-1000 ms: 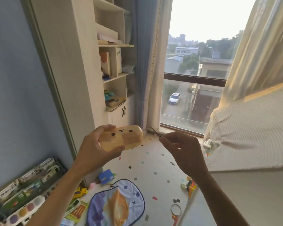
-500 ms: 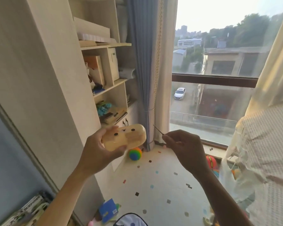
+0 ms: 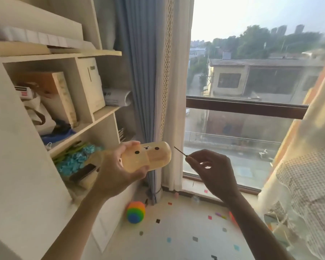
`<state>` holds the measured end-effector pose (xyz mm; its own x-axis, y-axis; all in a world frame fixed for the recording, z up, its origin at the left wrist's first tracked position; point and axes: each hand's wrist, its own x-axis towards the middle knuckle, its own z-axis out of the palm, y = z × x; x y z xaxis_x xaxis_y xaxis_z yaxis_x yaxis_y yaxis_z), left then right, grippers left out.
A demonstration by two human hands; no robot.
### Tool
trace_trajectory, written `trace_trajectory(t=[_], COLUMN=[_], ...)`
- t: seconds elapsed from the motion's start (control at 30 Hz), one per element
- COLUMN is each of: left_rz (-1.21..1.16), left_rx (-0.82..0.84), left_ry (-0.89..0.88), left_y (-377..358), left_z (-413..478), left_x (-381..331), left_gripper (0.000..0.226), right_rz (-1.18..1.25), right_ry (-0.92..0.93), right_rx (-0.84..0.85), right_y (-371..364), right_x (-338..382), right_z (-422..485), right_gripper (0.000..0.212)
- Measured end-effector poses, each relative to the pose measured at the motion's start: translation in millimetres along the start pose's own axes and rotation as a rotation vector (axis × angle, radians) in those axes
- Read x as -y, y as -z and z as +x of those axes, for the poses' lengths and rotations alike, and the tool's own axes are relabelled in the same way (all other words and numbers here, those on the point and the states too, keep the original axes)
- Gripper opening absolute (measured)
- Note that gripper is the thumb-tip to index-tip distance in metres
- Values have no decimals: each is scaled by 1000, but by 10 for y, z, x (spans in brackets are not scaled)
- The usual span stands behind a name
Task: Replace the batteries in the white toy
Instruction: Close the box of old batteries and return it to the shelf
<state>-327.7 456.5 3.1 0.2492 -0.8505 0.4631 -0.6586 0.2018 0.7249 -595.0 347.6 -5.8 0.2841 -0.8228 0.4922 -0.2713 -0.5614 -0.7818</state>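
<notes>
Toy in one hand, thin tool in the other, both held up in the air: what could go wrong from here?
The left hand grips only one end of the toy, so pushing with the tool could twist it loose and drop it to the floor. The right hand pinches the tool by its end; the tip may slip off the smooth shell.

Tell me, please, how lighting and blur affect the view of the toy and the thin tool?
Head view: daylight from the window tints the toy yellowish; the left hand and right hand look dim; the thin tool is slightly blurred, as are the shelves; frame edges bow.
</notes>
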Motion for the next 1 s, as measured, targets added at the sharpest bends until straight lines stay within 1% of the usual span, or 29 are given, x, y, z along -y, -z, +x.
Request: trace_trajectory(t=[0.07, 0.17, 0.27, 0.4, 0.57, 0.7, 0.83, 0.93, 1.0], left_rz=[10, -6, 30, 41, 83, 147, 267, 310, 329], left_rx=[8, 20, 12, -21, -151, -269, -389, -478, -520], left_ry=[-12, -9, -1, 50, 149, 261, 361, 423, 454], left_y=[-103, -301, -526, -822, -886, -715, -445, -213, -55], left_z=[461, 1106, 1716, 2469, 3250, 3564, 3717, 3765, 3783], left_x=[171, 465, 761, 1142, 1550, 1856, 2159, 2423, 2604], left_gripper=[76, 79, 79, 79, 80, 84, 82, 80, 80], right_rz=[-2, -13, -3, 17, 28, 64, 133, 160, 177], right_ry=[0, 11, 22, 75, 133, 207, 295, 419, 460], right_rx=[-3, -6, -7, 41, 237, 367, 561, 627, 672], right_y=[-89, -224, -347, -553, -943, -1463, -2136, -2641, -2980], right_x=[-193, -526, -923, -1428, -1765, -1842, -1810, -1713, -1655], right_z=[419, 1056, 1694, 2650, 3885, 4685, 5232, 5517, 5670], right_gripper=[3, 6, 7, 5, 5, 5, 8, 11, 13])
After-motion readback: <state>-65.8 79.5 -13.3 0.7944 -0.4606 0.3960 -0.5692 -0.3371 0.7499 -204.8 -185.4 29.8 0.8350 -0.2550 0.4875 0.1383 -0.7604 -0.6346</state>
